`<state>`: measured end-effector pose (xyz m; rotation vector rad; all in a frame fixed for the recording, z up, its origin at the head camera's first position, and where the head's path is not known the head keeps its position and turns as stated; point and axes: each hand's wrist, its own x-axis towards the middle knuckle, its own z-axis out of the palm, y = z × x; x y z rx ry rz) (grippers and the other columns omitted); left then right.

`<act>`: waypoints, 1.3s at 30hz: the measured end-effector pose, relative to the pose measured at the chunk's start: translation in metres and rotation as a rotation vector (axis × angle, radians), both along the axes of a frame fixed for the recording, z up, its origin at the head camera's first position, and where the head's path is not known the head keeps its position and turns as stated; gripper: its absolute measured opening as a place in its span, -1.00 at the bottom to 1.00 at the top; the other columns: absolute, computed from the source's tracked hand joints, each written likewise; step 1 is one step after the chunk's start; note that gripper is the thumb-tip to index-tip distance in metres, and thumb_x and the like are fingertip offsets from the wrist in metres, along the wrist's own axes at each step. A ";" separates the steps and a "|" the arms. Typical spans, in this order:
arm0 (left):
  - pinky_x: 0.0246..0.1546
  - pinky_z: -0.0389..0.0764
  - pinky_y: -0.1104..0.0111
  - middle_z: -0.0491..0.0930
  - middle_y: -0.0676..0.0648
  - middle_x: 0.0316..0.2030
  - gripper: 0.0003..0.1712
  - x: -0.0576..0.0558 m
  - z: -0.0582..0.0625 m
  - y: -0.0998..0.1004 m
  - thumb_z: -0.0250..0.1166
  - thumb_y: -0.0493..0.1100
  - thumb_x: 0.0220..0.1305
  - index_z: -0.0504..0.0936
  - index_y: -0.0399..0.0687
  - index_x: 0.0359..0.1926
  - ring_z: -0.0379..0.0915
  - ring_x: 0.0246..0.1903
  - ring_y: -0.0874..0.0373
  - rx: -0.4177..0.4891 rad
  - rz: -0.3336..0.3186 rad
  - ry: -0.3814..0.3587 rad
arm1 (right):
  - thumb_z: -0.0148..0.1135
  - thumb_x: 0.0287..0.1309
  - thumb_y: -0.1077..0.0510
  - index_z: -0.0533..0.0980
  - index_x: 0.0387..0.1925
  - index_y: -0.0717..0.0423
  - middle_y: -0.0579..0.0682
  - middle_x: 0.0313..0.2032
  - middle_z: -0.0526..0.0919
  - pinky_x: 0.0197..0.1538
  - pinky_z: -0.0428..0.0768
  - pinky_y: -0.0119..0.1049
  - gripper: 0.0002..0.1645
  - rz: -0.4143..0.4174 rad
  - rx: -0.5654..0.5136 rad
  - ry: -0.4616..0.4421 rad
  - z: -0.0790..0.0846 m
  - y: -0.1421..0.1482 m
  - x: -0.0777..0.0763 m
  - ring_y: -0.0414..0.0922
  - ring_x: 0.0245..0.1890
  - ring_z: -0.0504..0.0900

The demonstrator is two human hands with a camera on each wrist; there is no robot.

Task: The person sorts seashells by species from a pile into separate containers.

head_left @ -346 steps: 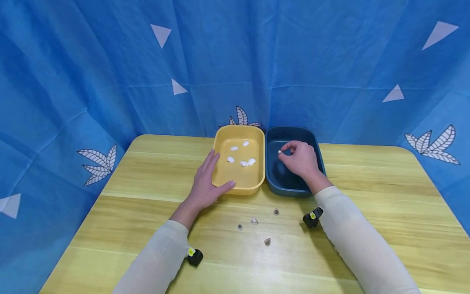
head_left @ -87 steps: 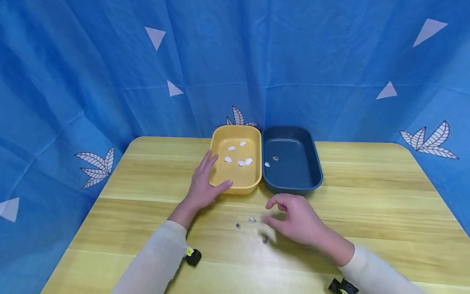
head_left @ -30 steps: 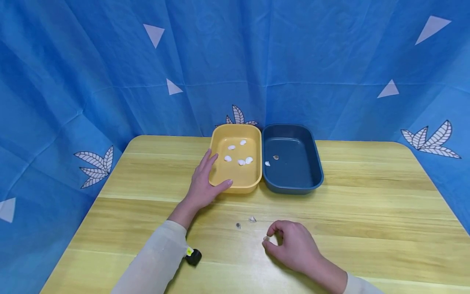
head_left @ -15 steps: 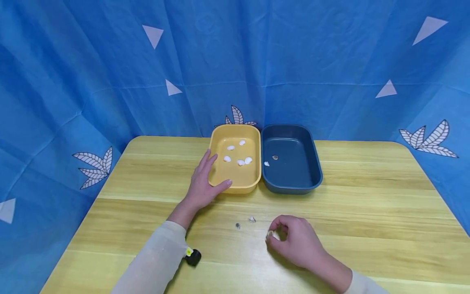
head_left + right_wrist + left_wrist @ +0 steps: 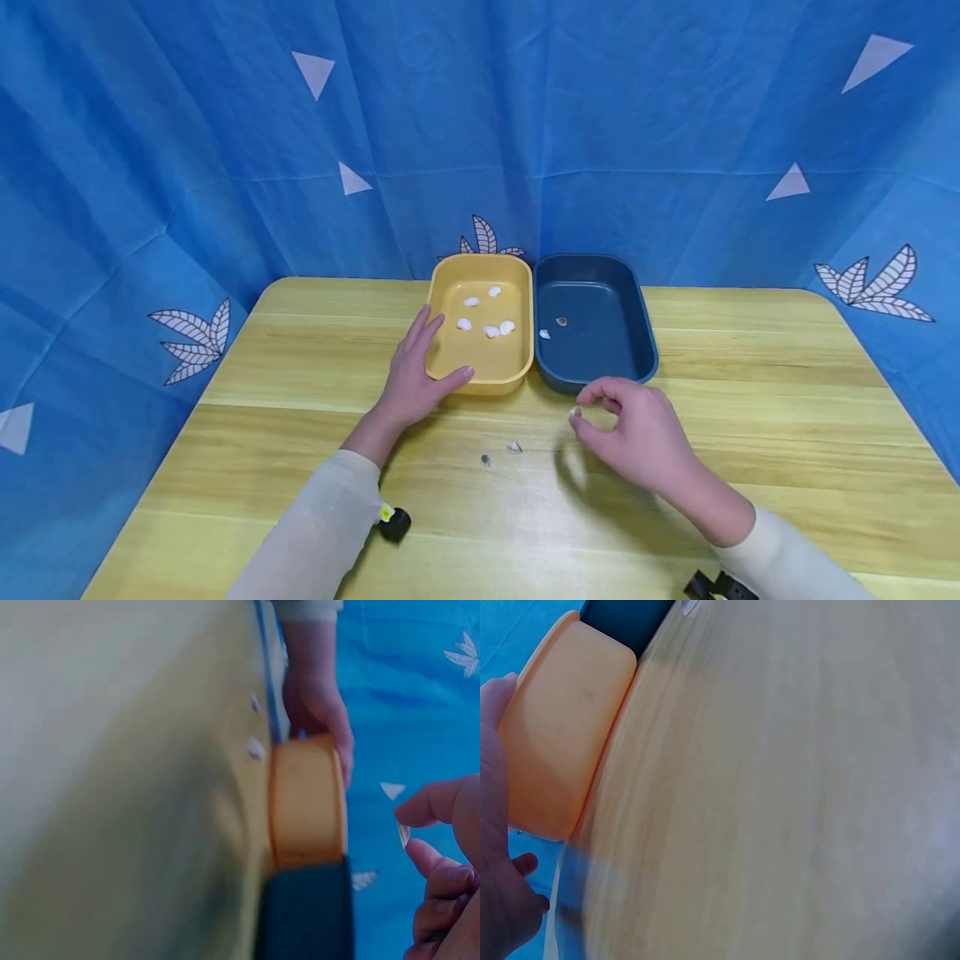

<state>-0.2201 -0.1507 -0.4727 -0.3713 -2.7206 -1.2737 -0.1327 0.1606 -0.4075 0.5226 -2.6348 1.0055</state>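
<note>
My right hand [image 5: 641, 429] pinches a small seashell [image 5: 576, 412] between thumb and index finger, above the table just in front of the blue tray. In the right wrist view the shell [image 5: 403, 834] shows edge-on between the fingertips. My left hand [image 5: 412, 371] lies against the near left corner of the yellow tray [image 5: 483, 387], fingers spread along its side and thumb at the front rim. Several white shells [image 5: 491, 332] lie in that tray. The blue tray [image 5: 600, 388] holds a brownish shell [image 5: 561, 322] and a whitish shell [image 5: 544, 334].
Two more shells, a pale one [image 5: 514, 447] and a small dark one [image 5: 486, 460], lie on the wooden table [image 5: 787, 417] in front of the trays. The trays stand side by side near the back edge. A blue curtain [image 5: 480, 125] hangs behind.
My right hand has picked the shell up from the table and moved it up and forward toward the blue tray. The left hand has stayed at the yellow tray.
</note>
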 end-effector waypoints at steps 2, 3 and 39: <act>0.33 -0.02 -0.24 -0.22 0.18 0.56 0.07 0.000 0.000 0.000 0.38 0.33 0.14 0.16 0.07 0.54 -0.16 0.47 -0.15 -0.002 0.000 -0.002 | 0.53 -0.06 0.19 0.65 -0.40 -0.07 -0.27 -0.68 0.24 -0.52 0.29 -0.32 -0.82 -0.012 0.004 0.024 0.006 0.003 -0.009 -0.26 -0.66 0.21; 0.33 -0.02 -0.24 -0.22 0.18 0.56 0.07 0.000 0.000 0.000 0.38 0.33 0.13 0.16 0.06 0.54 -0.16 0.48 -0.15 -0.002 -0.001 -0.002 | 0.52 -0.05 0.18 0.65 -0.40 -0.06 -0.26 -0.69 0.25 -0.53 0.30 -0.31 -0.83 -0.021 0.005 0.032 0.009 0.004 -0.014 -0.25 -0.67 0.22; 0.33 -0.03 -0.23 -0.24 0.24 0.56 0.07 -0.001 -0.002 -0.001 0.38 0.33 0.14 0.16 0.08 0.54 -0.18 0.48 -0.14 0.004 0.008 -0.010 | 0.44 0.11 0.06 0.64 -0.31 0.09 -0.06 -0.64 0.43 -0.34 0.41 -0.13 -0.80 -0.170 0.047 -0.068 -0.029 0.012 -0.139 0.02 -0.38 0.53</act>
